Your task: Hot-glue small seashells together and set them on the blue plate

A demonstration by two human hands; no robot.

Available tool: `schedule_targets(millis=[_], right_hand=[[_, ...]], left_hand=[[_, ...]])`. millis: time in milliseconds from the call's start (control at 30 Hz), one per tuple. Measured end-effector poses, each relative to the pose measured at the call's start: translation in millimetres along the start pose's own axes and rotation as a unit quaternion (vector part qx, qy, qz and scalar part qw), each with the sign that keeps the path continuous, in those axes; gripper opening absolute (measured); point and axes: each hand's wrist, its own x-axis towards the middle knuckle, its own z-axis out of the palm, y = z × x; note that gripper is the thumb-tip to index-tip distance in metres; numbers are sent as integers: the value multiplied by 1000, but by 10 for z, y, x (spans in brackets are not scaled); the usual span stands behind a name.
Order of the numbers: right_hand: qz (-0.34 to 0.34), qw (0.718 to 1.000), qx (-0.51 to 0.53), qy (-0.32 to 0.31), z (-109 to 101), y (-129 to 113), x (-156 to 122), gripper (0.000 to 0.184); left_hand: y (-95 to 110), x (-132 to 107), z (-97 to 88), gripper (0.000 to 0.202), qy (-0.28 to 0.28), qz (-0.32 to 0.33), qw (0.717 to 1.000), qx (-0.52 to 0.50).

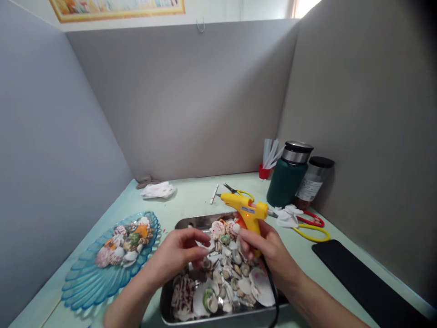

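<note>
My right hand (264,253) is wrapped round the handle of a yellow glue gun (244,210), whose nozzle points left and whose small red light is lit. The gun hovers over a metal tray (191,223) filled with several seashells (225,278). My left hand (179,255) is over the tray's left half, its fingers curled and pinched on a small pale piece I cannot make out. The gun's black cord (273,296) runs down toward me.
A blue glass plate (85,282) with shells glued on it lies at the left. Behind the tray are scissors (239,191), red and yellow scissors (312,225), a green flask (290,175), a dark-lidded jar (314,182), a red cup (264,172) and crumpled tissue (157,190). A black phone (358,278) lies at the right. Grey partitions enclose the desk.
</note>
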Motion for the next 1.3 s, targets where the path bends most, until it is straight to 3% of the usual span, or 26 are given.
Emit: schedule_targets(millis=[33, 100, 200, 300, 367, 500, 600, 867, 1100, 1300], right_hand=[[-6, 1000, 1, 3, 26, -9, 9, 28], [-5, 1000, -12, -4, 100, -33, 37, 29], [6, 998, -54, -15, 244, -77, 115, 26], [-10, 994, -107, -2, 365, -101, 201, 25], [-36, 989, -144, 4, 410, -84, 235, 20], [-87, 978, -187, -5, 428, -8, 238, 8], [-74, 980, -184, -7, 434, 2, 232, 9], [-31, 982, -186, 8, 467, -38, 255, 12], [-1, 990, -143, -19, 461, -33, 262, 23], [3, 989, -145, -9, 475, -51, 261, 23]], left_hand=[[-20, -5, 11, 26, -10, -10, 993, -120], [-49, -23, 46, 30, -30, -18, 952, -303], [-65, -51, 99, 36, -58, -13, 902, -427], [-64, -60, 118, 40, -33, -16, 870, -492], [-64, -58, 117, 38, -14, -20, 863, -504], [-52, -61, 122, 21, 22, -26, 881, -471], [-26, -59, 137, 18, 35, -30, 888, -457], [-48, -56, 188, 14, -1, -8, 875, -484], [-110, -45, 202, 8, -47, 35, 841, -538], [-94, -58, 183, 11, -45, 33, 839, -541]])
